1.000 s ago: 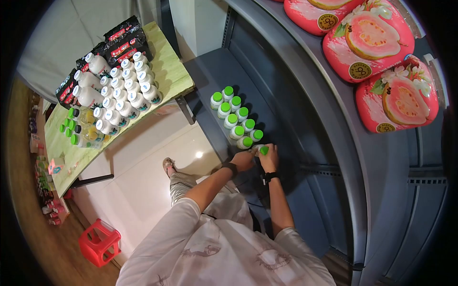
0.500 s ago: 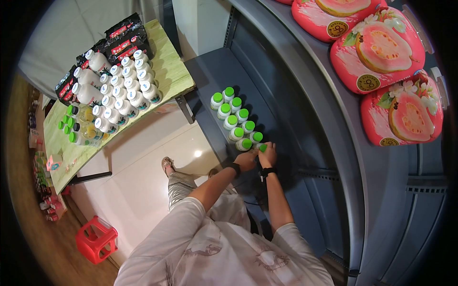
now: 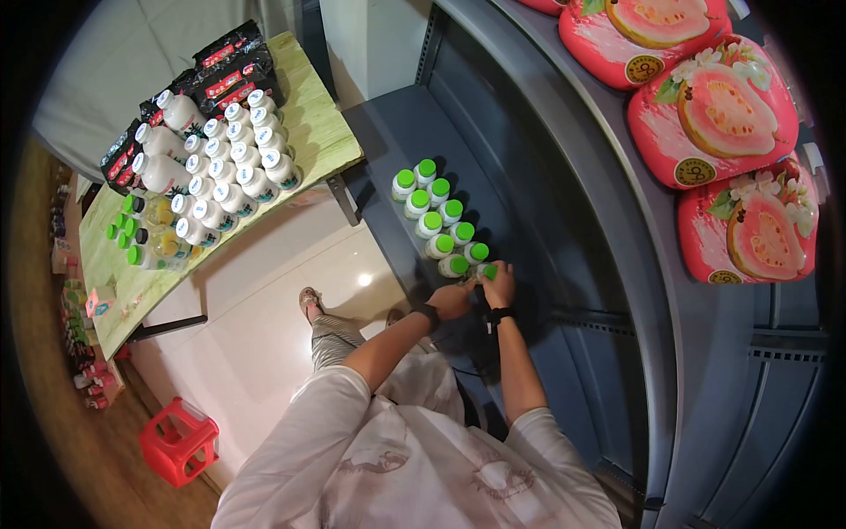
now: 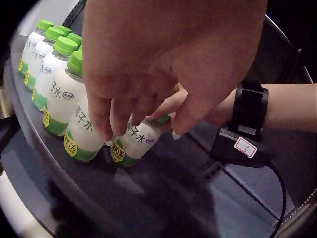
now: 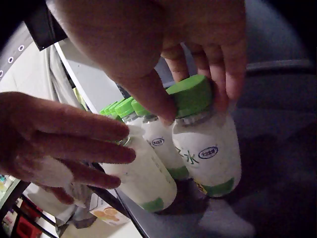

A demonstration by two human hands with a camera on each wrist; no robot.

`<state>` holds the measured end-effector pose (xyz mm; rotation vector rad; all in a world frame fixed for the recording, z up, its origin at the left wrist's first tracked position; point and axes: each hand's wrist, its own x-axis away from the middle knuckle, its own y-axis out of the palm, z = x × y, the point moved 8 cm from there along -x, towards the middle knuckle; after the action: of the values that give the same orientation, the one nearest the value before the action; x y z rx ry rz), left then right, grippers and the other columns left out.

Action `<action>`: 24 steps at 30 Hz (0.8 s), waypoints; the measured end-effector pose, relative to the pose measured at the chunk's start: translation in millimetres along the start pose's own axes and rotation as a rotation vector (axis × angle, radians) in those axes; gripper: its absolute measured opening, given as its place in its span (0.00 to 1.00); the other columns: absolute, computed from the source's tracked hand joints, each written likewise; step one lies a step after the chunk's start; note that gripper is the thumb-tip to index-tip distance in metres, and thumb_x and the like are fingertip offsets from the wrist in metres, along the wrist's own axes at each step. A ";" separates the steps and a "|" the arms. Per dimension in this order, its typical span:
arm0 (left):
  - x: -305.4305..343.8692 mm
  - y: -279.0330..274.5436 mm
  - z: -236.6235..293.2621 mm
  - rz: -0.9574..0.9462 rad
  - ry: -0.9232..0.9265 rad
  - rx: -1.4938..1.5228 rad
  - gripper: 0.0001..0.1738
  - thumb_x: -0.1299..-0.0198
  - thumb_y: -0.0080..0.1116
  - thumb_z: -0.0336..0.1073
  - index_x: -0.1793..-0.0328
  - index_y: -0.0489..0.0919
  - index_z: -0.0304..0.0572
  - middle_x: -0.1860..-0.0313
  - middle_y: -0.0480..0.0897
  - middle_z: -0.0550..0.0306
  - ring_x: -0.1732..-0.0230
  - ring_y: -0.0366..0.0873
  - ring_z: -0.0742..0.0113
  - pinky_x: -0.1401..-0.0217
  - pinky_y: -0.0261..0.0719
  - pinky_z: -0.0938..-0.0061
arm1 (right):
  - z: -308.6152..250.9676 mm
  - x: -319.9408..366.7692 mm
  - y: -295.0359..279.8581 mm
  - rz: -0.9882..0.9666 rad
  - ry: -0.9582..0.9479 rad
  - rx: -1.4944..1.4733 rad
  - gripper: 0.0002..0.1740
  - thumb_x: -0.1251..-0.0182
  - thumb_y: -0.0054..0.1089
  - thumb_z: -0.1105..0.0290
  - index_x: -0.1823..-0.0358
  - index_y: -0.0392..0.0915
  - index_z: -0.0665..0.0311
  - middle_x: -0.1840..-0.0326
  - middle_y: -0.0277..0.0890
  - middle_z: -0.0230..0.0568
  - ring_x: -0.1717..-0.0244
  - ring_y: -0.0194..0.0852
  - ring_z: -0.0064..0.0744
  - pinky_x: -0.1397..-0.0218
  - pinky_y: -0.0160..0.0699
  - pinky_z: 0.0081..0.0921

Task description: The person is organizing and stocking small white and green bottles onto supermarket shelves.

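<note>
A bottle with a green cap and white-and-green label (image 5: 210,153) stands at the near end of a double row of matching bottles (image 3: 428,224). My right hand (image 3: 500,284) pinches its cap between thumb and fingers, as the right wrist view shows. In the left wrist view this bottle (image 4: 136,144) leans slightly beside the end of the row. My left hand (image 3: 451,301) hovers just left of it with loosely extended fingers. Those fingers (image 5: 99,144) overlap the neighbouring bottle (image 5: 143,173) in the right wrist view and grip nothing.
The bottles stand on a dark grey shelf (image 3: 388,123). Above it at right, an upper shelf bears pink guava-printed packs (image 3: 718,115). At left, a green table (image 3: 313,106) holds several white bottles (image 3: 233,189) and black packages (image 3: 233,79). A red stool (image 3: 179,441) stands on the floor.
My right hand has brought the bottle a little closer to the end of the row and set it more upright. My left hand has stayed beside it; the head view has shifted slightly.
</note>
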<state>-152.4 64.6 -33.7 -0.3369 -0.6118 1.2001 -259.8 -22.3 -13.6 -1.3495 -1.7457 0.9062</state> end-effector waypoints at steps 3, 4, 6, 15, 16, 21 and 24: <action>24.3 -16.7 -1.8 -0.026 -0.031 0.029 0.35 0.39 0.57 0.41 0.25 0.64 0.45 0.48 0.82 0.34 0.48 0.81 0.38 0.46 0.79 0.52 | -0.4 1.0 1.4 -0.015 0.002 -0.010 0.21 0.45 0.71 0.67 0.51 0.73 0.60 0.48 0.70 0.50 0.50 0.75 0.60 0.49 0.77 0.51; 32.5 -24.1 -4.2 -0.020 -0.039 0.035 0.35 0.39 0.57 0.42 0.25 0.64 0.44 0.48 0.82 0.34 0.47 0.80 0.38 0.46 0.79 0.52 | -1.0 1.7 2.3 -0.024 0.001 -0.015 0.21 0.45 0.71 0.67 0.51 0.73 0.60 0.48 0.70 0.51 0.50 0.75 0.60 0.49 0.77 0.51; 52.9 -37.1 -13.0 -0.006 -0.058 0.047 0.35 0.38 0.57 0.44 0.26 0.65 0.43 0.46 0.82 0.34 0.47 0.80 0.38 0.44 0.78 0.51 | -1.2 1.4 5.3 -0.013 -0.018 0.001 0.21 0.45 0.71 0.67 0.51 0.73 0.60 0.47 0.70 0.51 0.50 0.75 0.60 0.49 0.77 0.50; 197.9 -128.8 -80.9 0.082 -0.320 0.130 0.29 0.36 0.56 0.45 0.30 0.73 0.42 0.45 0.81 0.34 0.47 0.81 0.43 0.44 0.77 0.57 | -0.1 -1.3 10.2 -0.033 -0.009 0.085 0.22 0.42 0.70 0.68 0.48 0.72 0.60 0.43 0.68 0.50 0.48 0.75 0.59 0.49 0.79 0.51; 214.8 -131.2 -104.1 0.139 -0.373 0.127 0.28 0.36 0.56 0.44 0.31 0.74 0.42 0.45 0.81 0.35 0.46 0.81 0.43 0.44 0.77 0.57 | 1.8 -1.7 10.7 -0.013 -0.011 0.085 0.22 0.43 0.71 0.68 0.49 0.72 0.60 0.44 0.69 0.50 0.48 0.74 0.58 0.48 0.78 0.50; 291.4 -146.5 -172.9 0.364 -0.582 0.191 0.27 0.36 0.56 0.43 0.32 0.75 0.41 0.46 0.83 0.37 0.44 0.81 0.44 0.43 0.77 0.60 | -8.2 1.3 3.1 -0.032 0.069 0.111 0.24 0.45 0.72 0.68 0.49 0.72 0.62 0.43 0.69 0.51 0.43 0.71 0.57 0.43 0.76 0.49; 315.6 -146.6 -191.0 0.473 -0.556 0.239 0.28 0.36 0.55 0.43 0.32 0.75 0.38 0.42 0.82 0.38 0.42 0.80 0.46 0.39 0.77 0.62 | -14.9 10.5 -13.0 0.001 0.133 0.094 0.31 0.46 0.72 0.64 0.41 0.72 0.62 0.36 0.68 0.53 0.38 0.68 0.57 0.36 0.72 0.47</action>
<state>147.4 324.6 -21.9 0.0734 -0.8836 1.8285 -254.6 -13.3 6.2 -1.3184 -1.5827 0.8684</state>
